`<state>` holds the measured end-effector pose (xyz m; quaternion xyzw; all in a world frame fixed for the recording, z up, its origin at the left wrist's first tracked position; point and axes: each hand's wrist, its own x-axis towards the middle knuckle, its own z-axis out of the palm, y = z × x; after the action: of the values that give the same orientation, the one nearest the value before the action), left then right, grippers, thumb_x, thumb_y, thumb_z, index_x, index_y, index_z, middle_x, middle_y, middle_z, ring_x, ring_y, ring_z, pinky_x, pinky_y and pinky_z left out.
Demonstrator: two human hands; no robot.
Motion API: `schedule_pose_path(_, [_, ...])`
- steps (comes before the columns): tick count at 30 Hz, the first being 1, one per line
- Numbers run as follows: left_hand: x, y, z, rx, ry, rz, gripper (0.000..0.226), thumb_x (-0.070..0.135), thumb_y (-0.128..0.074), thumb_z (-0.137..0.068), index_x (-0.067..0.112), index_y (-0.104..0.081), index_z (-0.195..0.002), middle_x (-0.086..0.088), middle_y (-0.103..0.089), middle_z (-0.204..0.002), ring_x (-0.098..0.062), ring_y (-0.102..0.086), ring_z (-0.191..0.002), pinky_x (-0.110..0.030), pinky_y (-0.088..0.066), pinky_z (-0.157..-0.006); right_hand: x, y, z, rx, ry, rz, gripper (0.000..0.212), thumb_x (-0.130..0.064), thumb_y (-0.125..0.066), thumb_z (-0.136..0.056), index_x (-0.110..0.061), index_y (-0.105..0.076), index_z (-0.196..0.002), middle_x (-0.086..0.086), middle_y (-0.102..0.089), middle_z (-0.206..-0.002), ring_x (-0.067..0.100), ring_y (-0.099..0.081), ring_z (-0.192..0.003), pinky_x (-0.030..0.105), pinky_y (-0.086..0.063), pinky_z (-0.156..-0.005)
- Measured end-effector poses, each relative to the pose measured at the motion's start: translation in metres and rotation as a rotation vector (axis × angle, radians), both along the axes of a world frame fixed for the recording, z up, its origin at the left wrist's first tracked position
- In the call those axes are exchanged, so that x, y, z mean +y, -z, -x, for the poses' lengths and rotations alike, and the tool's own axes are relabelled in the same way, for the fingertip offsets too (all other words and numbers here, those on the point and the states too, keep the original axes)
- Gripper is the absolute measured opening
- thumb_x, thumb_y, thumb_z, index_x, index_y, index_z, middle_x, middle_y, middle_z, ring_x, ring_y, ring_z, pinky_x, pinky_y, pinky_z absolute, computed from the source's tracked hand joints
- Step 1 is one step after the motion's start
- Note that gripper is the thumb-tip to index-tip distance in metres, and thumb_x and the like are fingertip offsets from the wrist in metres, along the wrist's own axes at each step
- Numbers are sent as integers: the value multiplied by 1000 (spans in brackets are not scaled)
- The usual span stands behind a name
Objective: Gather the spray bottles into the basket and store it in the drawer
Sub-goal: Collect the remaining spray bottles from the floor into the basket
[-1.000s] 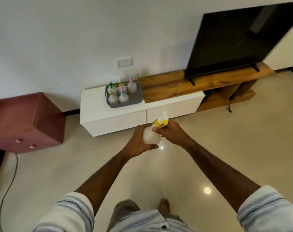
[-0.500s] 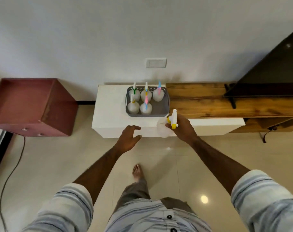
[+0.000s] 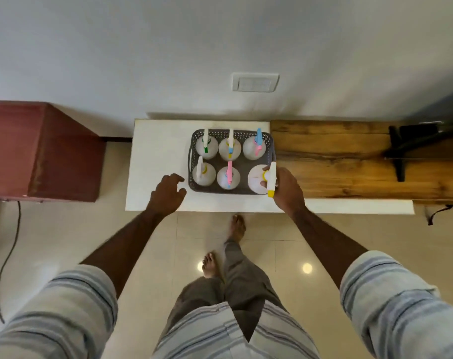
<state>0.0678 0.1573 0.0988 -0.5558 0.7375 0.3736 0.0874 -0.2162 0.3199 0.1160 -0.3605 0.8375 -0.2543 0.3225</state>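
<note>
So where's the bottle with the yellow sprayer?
The yellow-sprayer bottle is in the right hand, at the grey basket's near right corner, beside the pink-sprayer bottle.

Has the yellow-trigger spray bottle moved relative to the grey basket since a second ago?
Yes. The yellow-trigger spray bottle, held by the right hand, went from mid-air short of the white cabinet into the grey basket's near right corner.

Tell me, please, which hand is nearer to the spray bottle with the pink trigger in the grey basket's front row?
Left, narrowly. The left hand hovers open beside the basket; the right hand grips the yellow-tipped bottle, right of the pink-triggered one.
</note>
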Motion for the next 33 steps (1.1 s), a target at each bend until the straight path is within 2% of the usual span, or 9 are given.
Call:
schedule_pose_path(5, [-36, 52, 20, 32, -104, -154, 50, 2, -57, -92, 5, -46, -141, -21, -50, -136, -34, -49, -127, -37, -38, -105, -27, 54, 25, -21, -10, -53, 42, -23, -74, -89, -12, -63, -128, 12, -64, -125, 33, -61, -116, 47, -50, -96])
schedule_pose_path(10, [-45, 91, 32, 45, -81, -242, 67, -11, -50, -87, 4, -35, -151, -21, -40, -151, -33, -37, -142, -38, -29, -119, -40, 93, 30, -61, -15, -64, 42, -16, -75, -88, -6, -63, -127, 16, -65, -125, 31, -62, -116, 40, -49, -100])
schedule_pose_path(13, [-47, 112, 30, 38, 29, -197, 69, -8, -54, -86, 1, -32, -151, -22, -37, -154, -36, -34, -144, -41, -28, -119, -48, 109, 27, -72, -26, -57, 41, -13, -76, -87, -5, -64, -125, 15, -65, -124, 30, -62, -116, 39, -49, -100])
schedule_pose_path(16, [-43, 128, 27, -17, 102, -217, 75, 0, -56, -86, 9, -27, -155, -13, -30, -160, -35, -31, -146, -51, -32, -117, -51, 123, 20, -73, -17, -82, 43, -14, -76, -87, -3, -63, -126, 16, -64, -126, 30, -62, -116, 37, -49, -101])
schedule_pose_path(19, [-39, 139, 23, -45, 172, -188, 77, 4, -59, -86, 12, -26, -155, -9, -26, -162, -38, -35, -142, -57, -39, -111, -51, 132, 15, -40, -9, -69, 45, -18, -74, -88, -2, -61, -128, 17, -62, -128, 31, -61, -119, 42, -49, -103])
schedule_pose_path(23, [-38, 146, 15, -43, 242, -106, 75, 2, -62, -84, 11, -31, -152, -10, -28, -160, -41, -42, -136, -58, -47, -102, -50, 138, 15, 7, -42, -36, 44, -16, -73, -89, -1, -59, -128, 18, -61, -128, 32, -60, -120, 46, -49, -104])
schedule_pose_path(28, [-37, 144, 6, -37, 327, -32, 77, 5, -64, -82, 11, -31, -151, -8, -28, -159, -39, -43, -135, -57, -48, -98, -40, 139, 15, 88, -49, -35, 48, -8, -71, -89, 5, -54, -132, 23, -59, -126, 36, -59, -118, 47, -50, -101])
schedule_pose_path(31, [-35, 141, -4, -69, 377, 34, 72, 7, -65, -81, 7, -36, -146, -13, -37, -152, -39, -48, -128, -54, -50, -93, -31, 137, 3, 111, 90, -45, 53, -2, -66, -85, -3, -52, -135, 18, -55, -128, 32, -55, -119, 45, -51, -97])
schedule_pose_path(33, [-32, 138, -8, -91, 460, 50, 64, 8, -65, -83, 4, -41, -142, -17, -43, -145, -39, -52, -121, -51, -50, -89, -18, 133, -11, 118, 263, -33, 56, 1, -65, -83, -9, -50, -136, 13, -51, -131, 29, -55, -117, 41, -52, -93])
